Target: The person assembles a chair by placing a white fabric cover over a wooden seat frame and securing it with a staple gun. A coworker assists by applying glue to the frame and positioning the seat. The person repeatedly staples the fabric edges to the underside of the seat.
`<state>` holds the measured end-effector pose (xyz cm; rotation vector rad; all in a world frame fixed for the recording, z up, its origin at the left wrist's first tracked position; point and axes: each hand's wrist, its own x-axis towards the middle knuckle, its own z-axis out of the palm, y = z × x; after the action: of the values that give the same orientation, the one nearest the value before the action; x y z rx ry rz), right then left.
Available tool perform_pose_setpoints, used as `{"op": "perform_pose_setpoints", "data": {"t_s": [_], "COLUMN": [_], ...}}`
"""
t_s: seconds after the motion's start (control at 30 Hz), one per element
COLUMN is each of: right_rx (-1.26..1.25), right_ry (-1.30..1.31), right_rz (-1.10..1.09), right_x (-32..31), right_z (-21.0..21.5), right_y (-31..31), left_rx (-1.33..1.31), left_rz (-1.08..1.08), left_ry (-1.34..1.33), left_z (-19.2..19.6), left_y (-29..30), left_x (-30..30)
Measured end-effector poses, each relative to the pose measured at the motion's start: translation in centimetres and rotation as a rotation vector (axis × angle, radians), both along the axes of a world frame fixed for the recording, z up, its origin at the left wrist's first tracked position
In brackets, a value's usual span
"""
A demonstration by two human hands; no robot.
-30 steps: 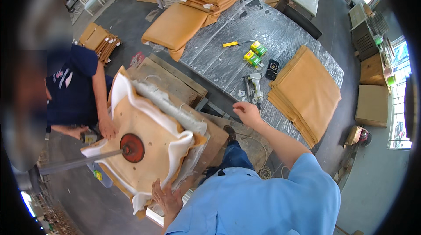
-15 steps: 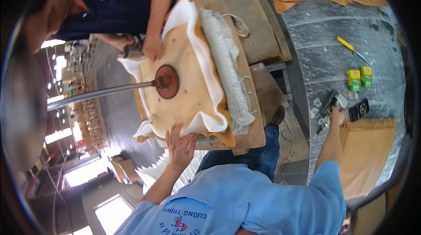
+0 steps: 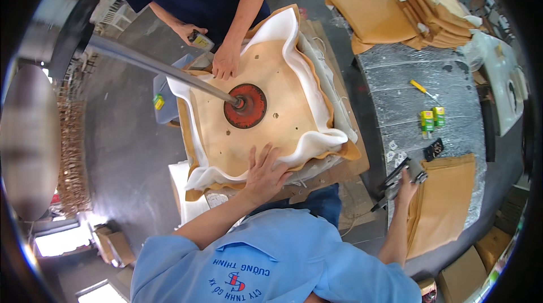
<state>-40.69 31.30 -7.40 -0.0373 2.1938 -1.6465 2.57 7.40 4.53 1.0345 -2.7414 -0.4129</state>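
Note:
My left hand [image 3: 263,177] lies with fingers spread on the near edge of a pale wooden seat board [image 3: 285,85]. White foam [image 3: 322,140] and tan leather-like cover material [image 3: 352,151] stand up around the board's edges. A red round pressing pad [image 3: 259,117] on a metal rod [image 3: 164,72] rests on the board's middle. My right hand [image 3: 405,192] is closed around a black and silver staple gun [image 3: 416,172], over the near left part of the side table. The gun's nose points away from the board.
Across the board, a co-worker's hand [image 3: 227,61] presses on it; the other holds a tool [image 3: 201,40]. The plastic-covered side table [image 3: 384,88] bears a yellow-handled screwdriver [image 3: 418,86], small yellow-green boxes [image 3: 427,120], a black object [image 3: 434,149] and folded tan covers [image 3: 447,204].
My right hand has picked the staple gun up from the tabletop and brought it nearer the table's left edge. My left hand reaches further onto the board. The whole view has shifted.

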Motion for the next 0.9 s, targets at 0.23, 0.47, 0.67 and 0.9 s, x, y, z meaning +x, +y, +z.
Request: {"op": "perform_pose_setpoints", "data": {"t_s": [0.23, 0.47, 0.67, 0.9], "right_rx": [-0.069, -0.062, -0.038, 0.284], "right_ry": [-0.066, -0.211, -0.309, -0.253], "right_rz": [0.224, 0.557, 0.909, 1.104], "right_x": [15.2, 20.3, 18.6, 17.9], "right_z": [7.6, 11.8, 14.7, 17.5], "right_y": [1.5, -2.1, -9.1, -17.6], "left_rx": [-0.034, 0.017, 0.184, 0.226], "left_rz": [-0.168, -0.032, 0.152, 0.305], "left_ry": [0.103, 0.105, 0.130, 0.267], "left_z": [-0.6, -1.4, -0.8, -2.9], "left_y": [-2.3, -2.8, -4.5, -5.0], "left_x": [-3.2, -4.2, -4.3, -5.1]}}
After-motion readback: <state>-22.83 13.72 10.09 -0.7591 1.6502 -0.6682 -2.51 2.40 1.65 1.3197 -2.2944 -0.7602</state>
